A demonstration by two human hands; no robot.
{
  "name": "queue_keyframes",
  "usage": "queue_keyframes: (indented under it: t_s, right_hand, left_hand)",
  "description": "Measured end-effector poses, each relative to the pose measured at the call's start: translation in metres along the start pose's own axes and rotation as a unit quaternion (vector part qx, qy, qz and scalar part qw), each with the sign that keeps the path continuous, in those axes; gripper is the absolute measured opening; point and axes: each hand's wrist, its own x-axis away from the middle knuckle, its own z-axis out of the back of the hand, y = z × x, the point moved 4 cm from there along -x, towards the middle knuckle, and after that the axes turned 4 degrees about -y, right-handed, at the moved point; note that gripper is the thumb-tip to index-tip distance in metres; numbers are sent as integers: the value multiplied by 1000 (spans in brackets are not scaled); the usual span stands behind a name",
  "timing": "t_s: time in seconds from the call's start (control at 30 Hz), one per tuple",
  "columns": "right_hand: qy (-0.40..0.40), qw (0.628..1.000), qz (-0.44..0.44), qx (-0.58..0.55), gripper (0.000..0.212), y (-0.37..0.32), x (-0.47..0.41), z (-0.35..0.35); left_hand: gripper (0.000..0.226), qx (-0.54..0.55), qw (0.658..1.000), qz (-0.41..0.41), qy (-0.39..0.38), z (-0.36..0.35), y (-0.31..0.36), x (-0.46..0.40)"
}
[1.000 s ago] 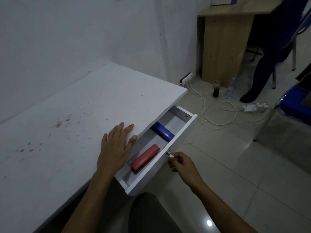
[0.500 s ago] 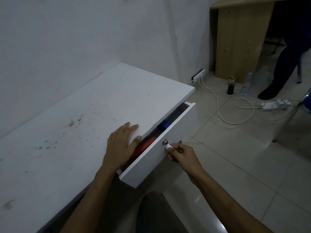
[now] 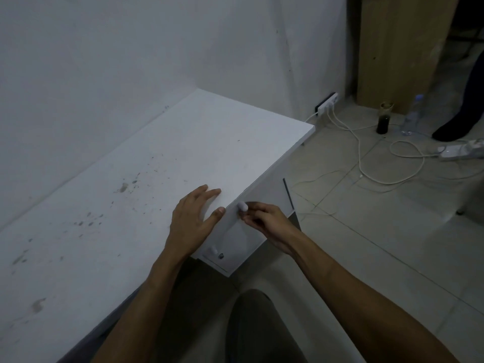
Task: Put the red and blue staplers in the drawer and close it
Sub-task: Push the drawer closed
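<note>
At the desk's right edge my right hand (image 3: 262, 218) pinches the knob (image 3: 242, 206) of the shut-looking drawer (image 3: 243, 239); staplers hidden inside. Left hand (image 3: 192, 221) lies flat, empty. Next: let go.

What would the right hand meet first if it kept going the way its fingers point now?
The right hand points up-left at the drawer front, its fingertips already on the white knob. Going straight on, it would press that knob and the drawer front behind it, which looks shut under the desk edge.
</note>
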Motion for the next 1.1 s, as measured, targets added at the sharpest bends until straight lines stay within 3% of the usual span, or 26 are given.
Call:
queue_keyframes:
  t_s: [0.33, 0.63, 0.77, 1.1]
  right_hand:
    - [3, 998, -9, -59, 23, -3, -35, -11]
    - [-17, 995, -39, -91, 30, -1, -37, -14]
    - [-2, 996, -83, 6, 39, 19, -16, -3]
    - [47, 979, -97, 175, 24, 27, 64, 22]
  left_hand:
    - [58, 13, 1000, 7, 4, 1, 5, 2]
    - [57, 13, 1000, 12, 1, 1, 5, 1]
    - [56, 16, 1000, 9, 3, 1, 5, 3]
    - [55, 22, 1000, 7, 17, -1, 1, 6]
